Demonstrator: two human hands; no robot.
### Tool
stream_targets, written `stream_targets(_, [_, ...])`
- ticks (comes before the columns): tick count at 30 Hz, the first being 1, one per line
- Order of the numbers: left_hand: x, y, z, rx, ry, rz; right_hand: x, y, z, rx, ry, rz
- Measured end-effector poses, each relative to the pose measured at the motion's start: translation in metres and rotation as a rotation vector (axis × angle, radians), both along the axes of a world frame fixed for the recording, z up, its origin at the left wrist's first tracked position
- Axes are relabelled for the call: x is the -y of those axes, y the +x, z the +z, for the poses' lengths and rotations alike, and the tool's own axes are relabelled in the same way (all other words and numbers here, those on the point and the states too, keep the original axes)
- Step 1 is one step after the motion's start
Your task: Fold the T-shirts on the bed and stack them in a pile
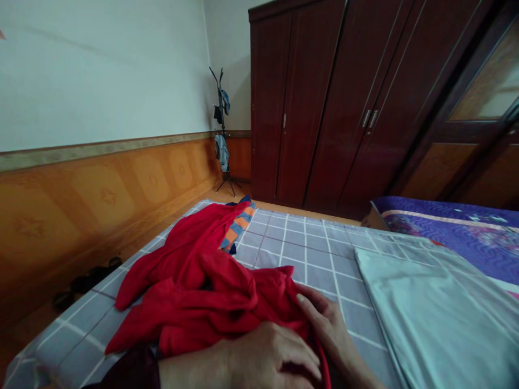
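A rumpled red garment (227, 302) lies spread on the bed, its sleeve-like parts reaching left. Low in the view, my left hand (267, 356) comes in from the left in a dark sleeve. Its fingers are curled into the garment's near edge, and the fingertips are partly hidden. My right hand (328, 324) grips the garment's right edge, thumb on top of the cloth. A striped orange and blue cloth (239, 224) shows partly from under the garment's far end.
Grey checked bedding (308, 248) covers the bed. A folded pale green cloth (430, 308) lies at right, near a purple quilt (458, 227). Beyond stand a dark red wardrobe (312, 108) and a coat rack (222, 119). Dark shoes (87, 281) sit on the floor at left.
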State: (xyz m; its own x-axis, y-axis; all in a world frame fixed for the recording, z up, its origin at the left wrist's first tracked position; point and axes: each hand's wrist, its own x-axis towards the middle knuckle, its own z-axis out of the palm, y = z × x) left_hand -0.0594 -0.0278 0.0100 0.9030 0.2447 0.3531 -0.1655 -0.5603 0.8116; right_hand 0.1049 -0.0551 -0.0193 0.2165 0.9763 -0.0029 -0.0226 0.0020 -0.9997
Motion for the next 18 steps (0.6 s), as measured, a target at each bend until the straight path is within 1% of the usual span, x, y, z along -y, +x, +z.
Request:
stream_targets(2, [-0.022, -0.011, 0.012, -0.048, 0.071, 0.310, -0.002, 0.002, -0.007, 0.105, 0.036, -0.027])
stream_targets(3, [-0.037, -0.018, 0.018, -0.077, 0.140, 0.481, -0.003, 0.003, -0.010, 0.142, 0.058, -0.045])
stream_targets(4, [-0.051, -0.025, 0.021, -0.137, 0.220, 0.622, -0.003, 0.005, -0.013, 0.163, 0.073, -0.075])
stream_targets(5, [-0.065, -0.031, 0.021, -0.198, 0.289, 0.728, -0.004, 0.006, -0.015, 0.161, 0.080, -0.130])
stream_targets(6, [-0.078, -0.037, 0.019, -0.255, 0.338, 0.807, -0.004, 0.009, -0.016, 0.140, 0.076, -0.211])
stream_targets(7, [-0.088, -0.043, 0.015, -0.315, 0.368, 0.852, -0.005, 0.013, -0.018, 0.107, 0.064, -0.319])
stream_targets(8, [-0.095, -0.047, 0.009, -0.366, 0.378, 0.870, -0.006, 0.019, -0.018, 0.062, 0.049, -0.439])
stream_targets(10, [-0.104, -0.052, -0.003, -0.442, 0.373, 0.855, -0.009, 0.030, -0.019, -0.043, 0.025, -0.647])
stream_targets(11, [-0.106, -0.053, -0.009, -0.468, 0.368, 0.839, -0.010, 0.036, -0.019, -0.095, 0.016, -0.714])
stream_targets(13, [-0.108, -0.052, -0.015, -0.487, 0.346, 0.832, -0.013, 0.044, -0.021, -0.167, 0.013, -0.767])
stream_targets(15, [-0.109, -0.051, -0.014, -0.440, 0.275, 0.871, -0.015, 0.046, -0.024, -0.175, 0.028, -0.752])
stream_targets(18, [-0.111, -0.050, -0.005, -0.206, 0.097, 0.992, -0.015, 0.044, -0.029, -0.110, 0.047, -0.715])
